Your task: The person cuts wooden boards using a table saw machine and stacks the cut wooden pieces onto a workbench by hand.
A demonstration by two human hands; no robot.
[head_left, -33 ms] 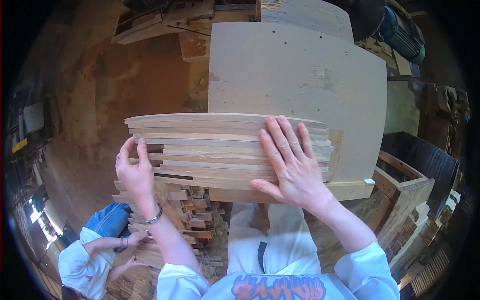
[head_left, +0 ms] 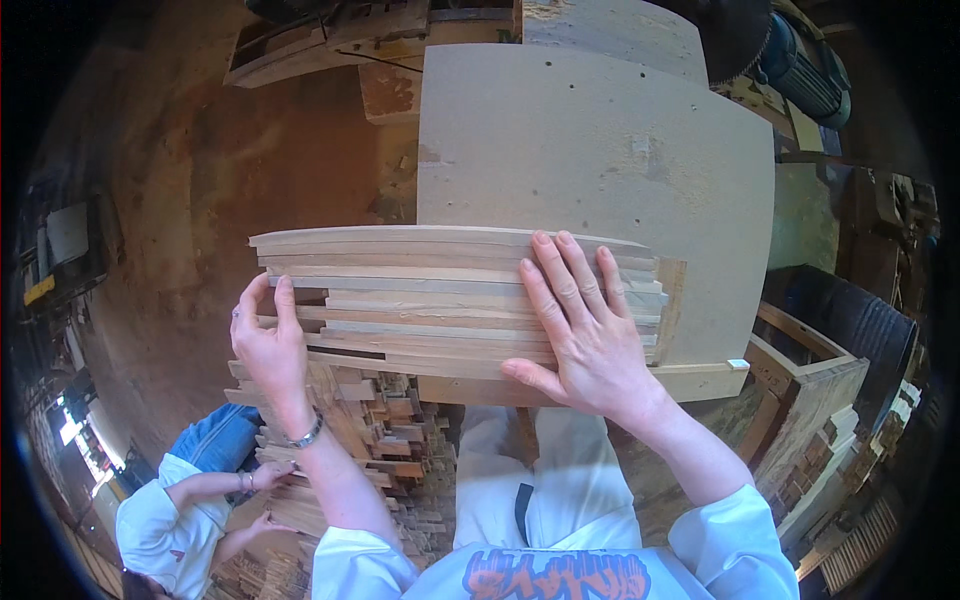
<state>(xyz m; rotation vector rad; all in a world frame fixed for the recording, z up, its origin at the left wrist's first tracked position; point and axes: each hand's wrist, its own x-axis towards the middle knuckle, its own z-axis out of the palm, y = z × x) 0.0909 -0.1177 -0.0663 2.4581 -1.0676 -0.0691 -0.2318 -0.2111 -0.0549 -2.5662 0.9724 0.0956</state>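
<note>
A row of thin, pale wooden strips (head_left: 430, 272) lies side by side across the near edge of a board-topped table (head_left: 560, 140). Their left ends are uneven, with dark gaps between some of them. My left hand (head_left: 273, 345) is at those left ends, its thumb and forefinger bent around the end of a wooden strip; the other fingers are mostly hidden. Flat across the right part of the row rests my right hand (head_left: 590, 325), fingers stretched out and thumb spread toward me.
Stacked wood pieces (head_left: 400, 440) stand below the table's left side. At lower left a co-worker (head_left: 185, 510) has both hands on more strips. A toothed saw blade (head_left: 735, 45) and blue motor (head_left: 800, 70) sit at the far right. A wooden frame (head_left: 800, 375) stands to the right.
</note>
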